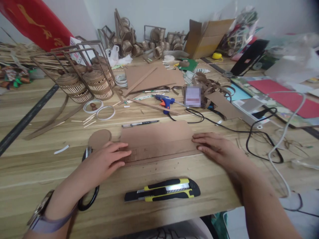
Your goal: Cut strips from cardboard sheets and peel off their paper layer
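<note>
Containers: at left, slatted round containers stand upright in dark frames, lids on; contents hidden. Near them, two brown beads lie inside a pale ring, the second ring just beside it. At the back, a cardboard box sits tilted, flaps raised, interior not visible; to its right a clear plastic bag holds green and white material.

Workpiece: cardboard sheet, flat on the table in front of the person, between the hands. Long axis runs left to right, right end slightly farther away. A band lies along its near side; fold or separate strip, cannot tell.

Hands: left hand open, fingers spread, tips on the sheet's left end. Right hand touches the right end, fingers together; whether it pinches the edge cannot be told.

Utility knife lies nearer the person, roughly parallel to the sheet; pen just beyond the sheet.
</note>
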`<control>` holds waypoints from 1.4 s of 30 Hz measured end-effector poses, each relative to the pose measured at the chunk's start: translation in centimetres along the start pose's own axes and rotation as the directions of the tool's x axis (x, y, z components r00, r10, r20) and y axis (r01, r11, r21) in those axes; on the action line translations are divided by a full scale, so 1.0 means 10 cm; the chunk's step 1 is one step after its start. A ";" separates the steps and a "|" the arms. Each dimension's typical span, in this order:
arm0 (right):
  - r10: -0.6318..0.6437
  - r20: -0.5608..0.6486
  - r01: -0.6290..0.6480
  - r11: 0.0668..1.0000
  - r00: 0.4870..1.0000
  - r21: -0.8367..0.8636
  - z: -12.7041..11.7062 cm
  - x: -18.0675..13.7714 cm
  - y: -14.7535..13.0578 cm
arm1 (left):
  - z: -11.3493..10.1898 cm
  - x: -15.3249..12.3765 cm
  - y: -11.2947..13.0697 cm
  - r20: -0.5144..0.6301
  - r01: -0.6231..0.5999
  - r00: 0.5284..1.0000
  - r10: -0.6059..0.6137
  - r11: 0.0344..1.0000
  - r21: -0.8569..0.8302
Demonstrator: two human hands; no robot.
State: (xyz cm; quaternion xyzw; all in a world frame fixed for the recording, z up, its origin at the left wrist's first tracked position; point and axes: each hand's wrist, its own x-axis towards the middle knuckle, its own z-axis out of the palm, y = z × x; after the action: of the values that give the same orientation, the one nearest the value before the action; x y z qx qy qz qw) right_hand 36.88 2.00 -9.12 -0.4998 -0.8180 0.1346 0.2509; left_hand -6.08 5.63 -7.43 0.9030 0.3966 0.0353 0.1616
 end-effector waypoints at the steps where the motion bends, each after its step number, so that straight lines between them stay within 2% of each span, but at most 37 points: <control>1: 0.012 0.005 -0.012 1.000 1.000 0.004 0.00 0.00 0.00 | 0.00 0.00 -0.01 0.006 -0.004 1.000 0.004 1.000 0.000; 7: 0.027 0.012 -0.027 0.999 1.000 0.018 -0.01 -0.02 0.03 | -0.04 0.01 0.00 0.027 -0.011 1.000 0.012 1.000 -0.022; 16: 0.051 0.046 -0.052 0.999 0.998 0.001 -0.02 -0.02 0.17 | -0.12 0.03 0.08 0.080 0.056 0.996 -0.049 0.995 -0.086; 23: -0.006 0.015 0.006 1.000 1.000 -0.002 -0.03 0.02 0.14 | -0.11 0.02 0.08 0.075 0.057 0.996 -0.048 0.992 -0.115; 32: 0.040 0.013 -0.040 0.999 0.999 0.021 -0.01 -0.01 0.14 | -0.11 0.02 0.08 0.066 0.048 0.997 -0.043 0.995 -0.089; 42: 0.003 0.006 -0.003 0.999 1.000 0.046 -0.06 0.01 0.04 | -0.07 0.01 0.02 0.060 0.023 0.998 -0.017 0.994 -0.105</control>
State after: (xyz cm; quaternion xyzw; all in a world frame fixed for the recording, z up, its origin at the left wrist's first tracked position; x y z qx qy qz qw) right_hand 37.45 2.27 -8.81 -0.4948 -0.8146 0.1555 0.2597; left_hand -6.00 5.80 -6.76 0.8898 0.3982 0.0279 0.2212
